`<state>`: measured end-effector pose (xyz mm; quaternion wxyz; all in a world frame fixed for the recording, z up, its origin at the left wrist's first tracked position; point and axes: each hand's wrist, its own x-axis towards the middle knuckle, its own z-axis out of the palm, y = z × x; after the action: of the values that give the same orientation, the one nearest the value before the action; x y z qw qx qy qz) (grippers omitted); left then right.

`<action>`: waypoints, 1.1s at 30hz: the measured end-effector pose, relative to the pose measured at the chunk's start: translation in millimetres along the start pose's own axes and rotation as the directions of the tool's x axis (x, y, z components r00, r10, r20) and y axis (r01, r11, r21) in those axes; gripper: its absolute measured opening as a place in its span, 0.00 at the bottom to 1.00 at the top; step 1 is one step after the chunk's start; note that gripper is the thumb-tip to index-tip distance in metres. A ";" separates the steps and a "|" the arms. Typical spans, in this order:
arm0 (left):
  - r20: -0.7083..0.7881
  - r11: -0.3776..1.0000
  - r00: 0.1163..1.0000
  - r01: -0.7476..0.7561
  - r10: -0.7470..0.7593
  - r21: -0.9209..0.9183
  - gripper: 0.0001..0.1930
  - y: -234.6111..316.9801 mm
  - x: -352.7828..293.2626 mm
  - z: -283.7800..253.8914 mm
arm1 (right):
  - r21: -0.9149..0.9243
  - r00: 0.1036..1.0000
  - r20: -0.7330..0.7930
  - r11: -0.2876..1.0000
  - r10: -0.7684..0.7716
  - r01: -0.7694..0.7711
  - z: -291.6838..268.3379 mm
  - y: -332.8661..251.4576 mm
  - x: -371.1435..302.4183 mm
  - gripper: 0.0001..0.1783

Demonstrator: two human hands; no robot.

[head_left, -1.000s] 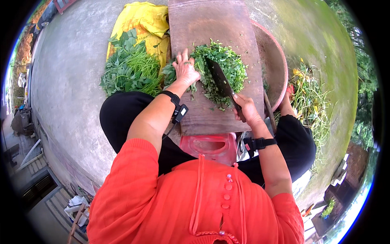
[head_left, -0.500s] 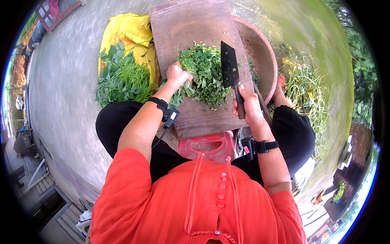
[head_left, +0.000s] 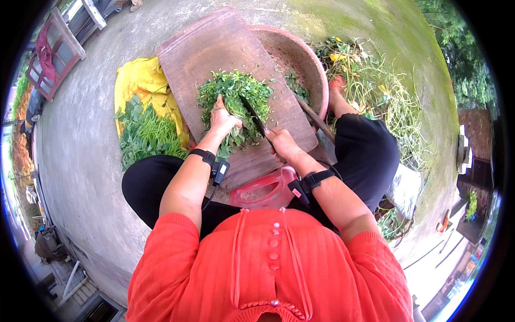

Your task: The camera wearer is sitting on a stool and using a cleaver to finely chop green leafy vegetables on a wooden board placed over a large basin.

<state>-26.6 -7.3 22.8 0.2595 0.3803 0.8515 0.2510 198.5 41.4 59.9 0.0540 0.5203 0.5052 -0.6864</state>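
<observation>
Chopping the pile of leafy greens [head_left: 236, 99] goes best in small, even bites: it lies mid-way along the wooden chopping board [head_left: 214, 48], which rests over a reddish basin [head_left: 308, 67]. The left hand [head_left: 222, 119] presses flat on the near part of the pile, fingers spread open and well worth curling back from the edge. The right hand [head_left: 283, 146] has its fingers closed around the handle of the dark cleaver [head_left: 252, 115], its blade angled into the greens just right of the left hand. Unchopped greens [head_left: 147, 134] wait on a yellow cloth [head_left: 142, 83] to the left.
</observation>
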 end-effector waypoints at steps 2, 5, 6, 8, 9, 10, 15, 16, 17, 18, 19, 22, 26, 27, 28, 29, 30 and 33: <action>0.113 0.906 0.971 0.153 -0.213 0.394 0.67 35.6 1.2 2.7 | 0.001 1.000 0.026 1.000 0.014 -0.014 -10.8 8.7 2.5 0.20; 0.082 0.831 0.988 0.061 -0.127 0.553 0.67 52.5 -0.5 -5.2 | -0.002 1.000 0.009 1.000 0.000 0.000 -18.9 5.1 -1.5 0.21; 0.078 0.846 0.985 0.091 -0.154 0.525 0.66 47.4 1.5 -3.0 | -0.006 1.000 0.026 1.000 -0.003 0.003 -16.3 7.2 0.3 0.21; 0.211 0.857 0.947 0.108 -0.244 0.504 0.63 39.7 3.4 5.7 | 0.041 0.999 0.025 0.999 -0.030 0.029 -12.6 13.4 3.9 0.23; 0.248 0.829 0.928 0.100 -0.276 0.550 0.56 38.4 5.0 10.9 | -0.031 0.999 0.035 0.999 -0.021 0.022 -14.7 10.8 5.5 0.24; 0.210 0.827 0.942 0.105 -0.260 0.552 0.49 35.5 -0.7 17.4 | -0.041 0.999 0.040 0.999 -0.024 0.026 -17.2 9.4 5.0 0.24; 0.070 0.835 0.958 0.206 -0.279 0.509 0.37 20.4 -13.0 41.2 | -0.668 0.904 -0.098 0.701 -0.416 0.250 -9.2 -18.7 -44.0 0.21; 0.020 0.835 0.959 0.237 -0.284 0.496 0.36 23.1 -14.3 43.7 | -0.676 0.907 -0.095 0.695 -0.411 0.244 -4.9 -22.4 -48.7 0.21; 0.027 0.841 0.957 0.239 -0.288 0.485 0.36 24.4 -15.5 45.3 | -0.753 0.937 -0.091 0.639 -0.339 0.158 -2.3 -26.1 -52.2 0.19; 0.049 0.867 0.971 0.187 -0.235 0.461 0.35 24.7 -17.2 46.8 | -0.820 0.960 -0.094 0.567 -0.263 0.075 -1.3 -29.6 -55.0 0.18; 0.068 0.890 0.981 0.134 -0.182 0.437 0.36 24.9 -17.8 48.6 | -0.826 0.962 -0.095 0.559 -0.255 0.066 -2.1 -33.8 -58.5 0.18; -0.045 0.874 0.982 0.182 -0.181 0.450 0.34 11.2 -16.0 59.3 | -0.857 0.974 -0.083 0.514 -0.210 0.038 1.3 -43.2 -52.7 0.18; -0.006 0.874 0.995 0.090 -0.099 0.478 0.28 9.1 -9.2 58.3 | -0.866 0.973 -0.073 0.499 -0.219 0.047 0.5 -50.6 -22.4 0.20; -0.015 0.878 0.996 0.088 -0.092 0.470 0.28 13.7 -8.3 57.2 | -0.846 0.971 -0.070 0.529 -0.230 0.064 -2.3 -55.9 3.7 0.20; 0.018 0.878 0.990 0.114 -0.138 0.465 0.29 13.2 -16.7 57.2 | -0.822 0.971 -0.063 0.564 -0.232 0.081 0.8 -52.8 20.0 0.21; 0.040 0.879 0.984 0.139 -0.176 0.456 0.31 15.1 -18.0 55.5 | -0.827 0.967 -0.065 0.556 -0.246 0.086 5.2 -55.3 25.4 0.21; 0.038 0.877 0.975 0.179 -0.218 0.445 0.32 17.2 -17.2 56.4 | -0.823 0.972 -0.084 0.565 -0.221 0.057 9.3 -57.7 30.5 0.21; 0.052 0.876 0.965 0.210 -0.257 0.433 0.32 17.1 -12.0 51.4 | -0.821 0.972 -0.089 0.568 -0.216 0.051 10.0 -62.5 17.8 0.22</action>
<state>21.7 5.2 -1.5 0.2444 0.3350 0.9099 0.0060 146.3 72.2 85.5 0.1884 0.4570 0.8041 -0.3304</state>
